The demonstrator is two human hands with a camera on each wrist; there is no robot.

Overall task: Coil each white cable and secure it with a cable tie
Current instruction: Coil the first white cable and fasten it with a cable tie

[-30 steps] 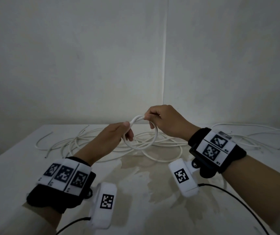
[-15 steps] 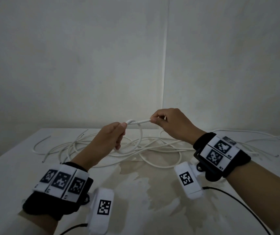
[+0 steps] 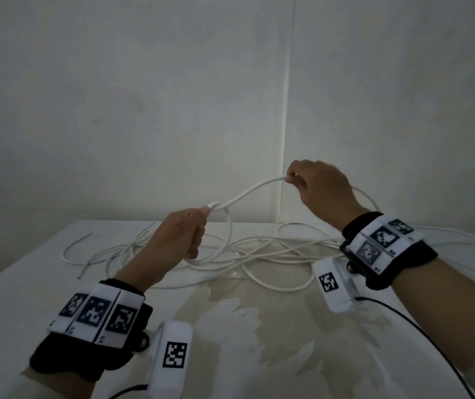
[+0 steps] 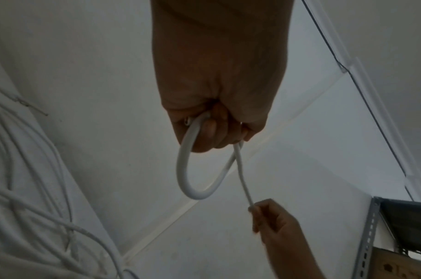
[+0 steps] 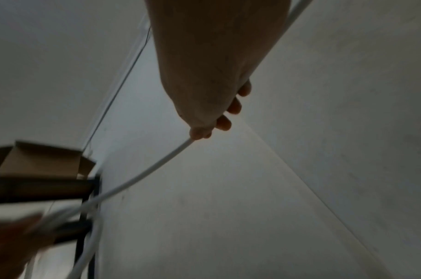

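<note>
A white cable (image 3: 252, 192) runs taut in the air between my two hands above a white table (image 3: 14, 298). My left hand (image 3: 178, 237) grips one loop of it (image 4: 184, 175), which hangs below the curled fingers. My right hand (image 3: 317, 188), raised higher and to the right, pinches the cable (image 5: 157, 166) between thumb and fingertips. From that right hand the cable trails back over the wrist. A loose tangle of white cables (image 3: 259, 254) lies on the table behind my hands. No cable tie is visible.
The table stands in a corner of two pale walls. A large stain (image 3: 273, 312) marks the tabletop in front of the tangle. Black wires (image 3: 420, 335) run from the wrist cameras. A metal shelf (image 4: 371, 236) shows in the left wrist view.
My right hand has moved up and to the right, drawing a straight length of cable away from the left hand. The loop in the left hand stays held.
</note>
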